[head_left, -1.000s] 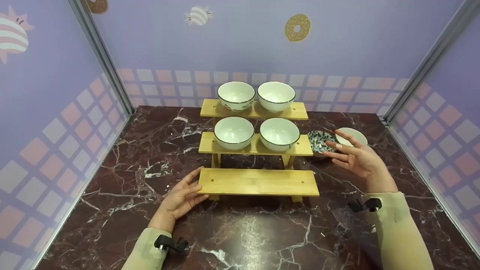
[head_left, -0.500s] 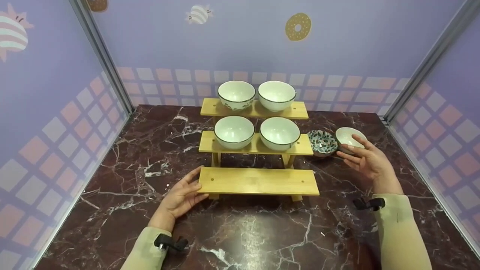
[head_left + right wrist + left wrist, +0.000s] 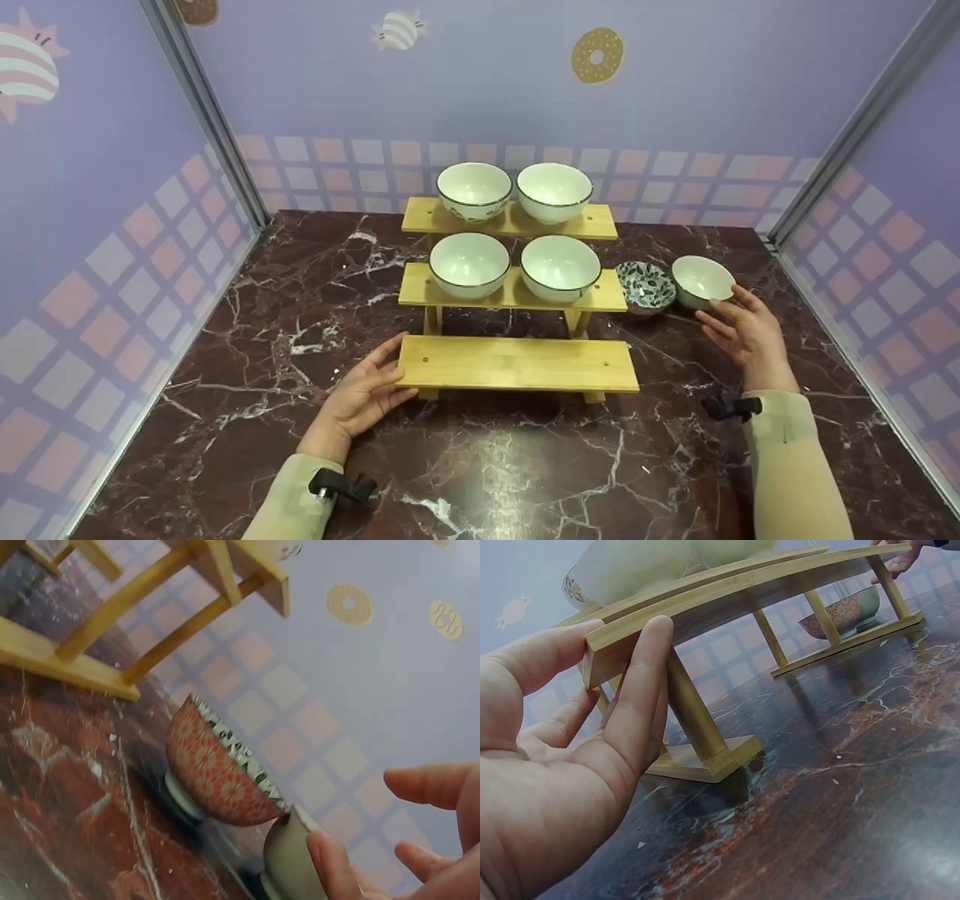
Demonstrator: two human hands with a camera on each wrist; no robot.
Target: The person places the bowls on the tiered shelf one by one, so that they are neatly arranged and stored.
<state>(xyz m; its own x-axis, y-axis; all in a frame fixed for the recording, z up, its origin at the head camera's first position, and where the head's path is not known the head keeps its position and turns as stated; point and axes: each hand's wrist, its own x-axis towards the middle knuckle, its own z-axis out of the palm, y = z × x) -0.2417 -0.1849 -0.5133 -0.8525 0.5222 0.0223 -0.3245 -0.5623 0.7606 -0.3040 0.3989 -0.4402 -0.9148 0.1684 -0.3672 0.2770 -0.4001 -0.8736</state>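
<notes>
From where I stand, the white bowl [image 3: 703, 279] sits upright on the table [image 3: 517, 465], right of the rack [image 3: 517, 364], just ahead and to the left of the right hand [image 3: 744, 330], clearly the nearer one. That grip is apart, fingers at the bowl's near right side; contact I can't tell. Round, it has no long axis. A patterned bowl [image 3: 646, 286] is just beside it. The left hand [image 3: 366, 394] grips the rack's low left end, below four bowls [image 3: 469, 262].

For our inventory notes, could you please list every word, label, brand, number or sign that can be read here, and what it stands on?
None can be read in any view.
The red floral bowl and back wall show only decorative motifs.
The dark mark at the top of the right wrist view is too blurred to read.
</notes>
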